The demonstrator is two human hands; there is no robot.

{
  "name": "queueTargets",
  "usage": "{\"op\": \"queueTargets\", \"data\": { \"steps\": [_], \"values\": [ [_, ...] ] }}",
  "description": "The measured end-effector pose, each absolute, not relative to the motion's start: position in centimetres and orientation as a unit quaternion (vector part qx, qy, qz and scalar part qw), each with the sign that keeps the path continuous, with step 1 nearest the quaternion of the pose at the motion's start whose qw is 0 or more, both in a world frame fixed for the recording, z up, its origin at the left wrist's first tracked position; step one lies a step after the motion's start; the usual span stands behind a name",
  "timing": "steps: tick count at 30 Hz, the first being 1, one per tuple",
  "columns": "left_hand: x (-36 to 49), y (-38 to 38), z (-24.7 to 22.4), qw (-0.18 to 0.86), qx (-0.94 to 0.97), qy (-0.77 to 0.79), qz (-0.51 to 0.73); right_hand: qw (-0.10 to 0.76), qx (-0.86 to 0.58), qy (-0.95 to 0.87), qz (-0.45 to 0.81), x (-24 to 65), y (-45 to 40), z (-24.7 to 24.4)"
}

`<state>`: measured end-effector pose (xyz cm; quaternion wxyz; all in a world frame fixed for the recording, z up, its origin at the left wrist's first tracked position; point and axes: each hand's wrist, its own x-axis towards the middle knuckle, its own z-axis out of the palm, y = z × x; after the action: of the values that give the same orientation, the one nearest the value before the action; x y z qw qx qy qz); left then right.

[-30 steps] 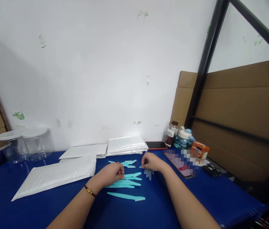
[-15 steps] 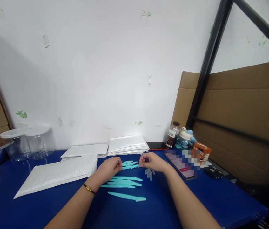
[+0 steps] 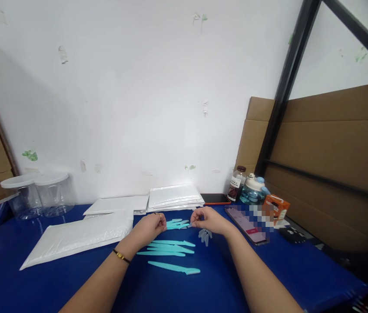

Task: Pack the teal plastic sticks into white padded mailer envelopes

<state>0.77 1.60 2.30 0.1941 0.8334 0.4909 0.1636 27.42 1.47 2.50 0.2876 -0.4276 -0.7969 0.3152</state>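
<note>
My left hand (image 3: 151, 228) pinches the handle end of a turquoise eyebrow razor (image 3: 180, 226), held level with its blade end toward the right. At that blade end the closed fingertips of my right hand (image 3: 207, 219) hold a small clear blade cap (image 3: 190, 225); whether it sits on the blade or just beside it, I cannot tell. A few more razors lie just behind the held one. Nearer me lies a group of turquoise razors (image 3: 172, 249), and one separate razor (image 3: 170, 267) is closest. Several loose clear caps (image 3: 205, 237) are heaped below my right hand.
White padded envelopes (image 3: 82, 237) lie at left, with a stack of envelopes (image 3: 174, 196) by the wall. Two clear lidded jars (image 3: 55, 195) stand far left. At right are a phone (image 3: 245, 226), a dark bottle (image 3: 236, 184), a water bottle (image 3: 253, 191) and an orange box (image 3: 276, 208).
My left hand has shifted very slightly left and up with the razor. My right hand stays at the blade end. The things on the table have not moved.
</note>
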Motion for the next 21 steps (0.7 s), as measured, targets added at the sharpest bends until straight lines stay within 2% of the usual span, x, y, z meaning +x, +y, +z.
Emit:
{"op": "queueTargets", "data": {
  "steps": [14, 19, 21],
  "values": [
    [1.8, 1.1, 2.4, 0.169, 0.847, 0.473, 0.174, 0.292, -0.425, -0.793, 0.324, 25.4, 0.9, 2.5],
    [1.1, 1.6, 2.1, 0.109, 0.843, 0.500, 0.166, 0.299, -0.509, -0.780, 0.209, 27.8, 1.9, 2.4],
    [0.7, 1.8, 2.1, 0.077, 0.837, 0.513, 0.174, 0.266, -0.576, -0.757, 0.154, 29.1, 2.3, 2.2]
  ]
}}
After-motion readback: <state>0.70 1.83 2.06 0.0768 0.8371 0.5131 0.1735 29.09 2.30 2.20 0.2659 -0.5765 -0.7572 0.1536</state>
